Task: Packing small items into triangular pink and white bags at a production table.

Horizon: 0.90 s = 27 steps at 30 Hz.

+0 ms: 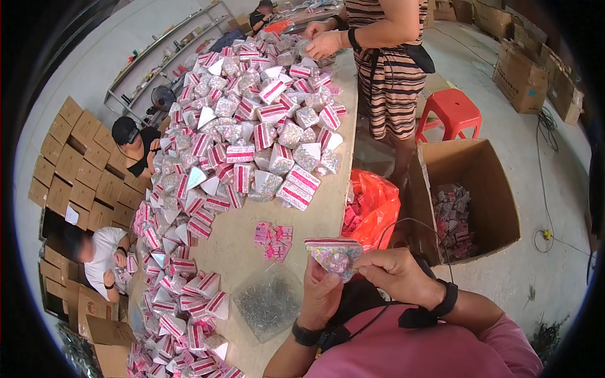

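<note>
the left hand (320, 288) holds a wedge (334, 256) beside the table (318, 222); the right hand (398, 272) pinches narrowly at its corner, on what i cannot tell; the step seems to be fixing something there; next calls for steady support and a fine pinch

A pink shirt (409, 349) covers the torso, its loose right sleeve (513, 346) leaving the forearm bare. Beyond the shirt's upper edge, the bare left hand (321, 286) and right hand (400, 274) each have a wide black band at the wrist, the left band (307, 334) beside the shirt's left edge and the right band (448, 298) above its right part. A small black piece (416, 317) sits at the shirt's top edge, and a thin black cord (368, 320) runs near its upper left.
</note>
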Tool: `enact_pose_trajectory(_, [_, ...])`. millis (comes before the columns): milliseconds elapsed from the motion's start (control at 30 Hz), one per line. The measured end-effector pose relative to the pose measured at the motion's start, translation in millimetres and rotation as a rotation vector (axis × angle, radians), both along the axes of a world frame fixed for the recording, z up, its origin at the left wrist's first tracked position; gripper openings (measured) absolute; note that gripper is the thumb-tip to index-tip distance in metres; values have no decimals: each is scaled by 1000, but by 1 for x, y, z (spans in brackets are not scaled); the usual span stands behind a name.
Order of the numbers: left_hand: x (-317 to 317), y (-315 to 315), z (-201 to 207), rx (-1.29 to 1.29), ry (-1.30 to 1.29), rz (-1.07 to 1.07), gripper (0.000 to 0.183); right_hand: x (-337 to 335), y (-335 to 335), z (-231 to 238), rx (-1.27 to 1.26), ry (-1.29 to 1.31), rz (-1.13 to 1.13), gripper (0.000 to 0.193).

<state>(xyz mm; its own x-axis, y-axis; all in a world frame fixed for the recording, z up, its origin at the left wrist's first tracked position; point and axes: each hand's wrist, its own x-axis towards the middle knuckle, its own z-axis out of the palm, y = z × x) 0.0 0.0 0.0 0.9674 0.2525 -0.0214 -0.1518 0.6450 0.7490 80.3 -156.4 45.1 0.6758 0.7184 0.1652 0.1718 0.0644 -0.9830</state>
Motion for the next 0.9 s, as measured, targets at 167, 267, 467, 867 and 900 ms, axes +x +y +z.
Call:
enact_pose_trajectory(167, [2, -2, 9, 123, -12, 97, 73, -3, 5, 1, 24, -2, -37, 7])
enact_pose_trajectory(267, [1, -2, 5, 158, -27, 129, 72, -5, 6, 3, 7, -17, -33, 6])
enact_pose_trajectory(467, [-1, -1, 2, 157, -65, 102, 71, -6, 1, 6, -30, 82, 6, 6])
enact_pose_trajectory(867, [-3, -1, -3, -162, 12, 62, 67, -2, -1, -1, -58, 250, 15, 10])
enact_pose_trajectory(900, [-3, -1, -4, -164, 17, 63, 67, -2, -1, -1, -60, 261, 13, 9])
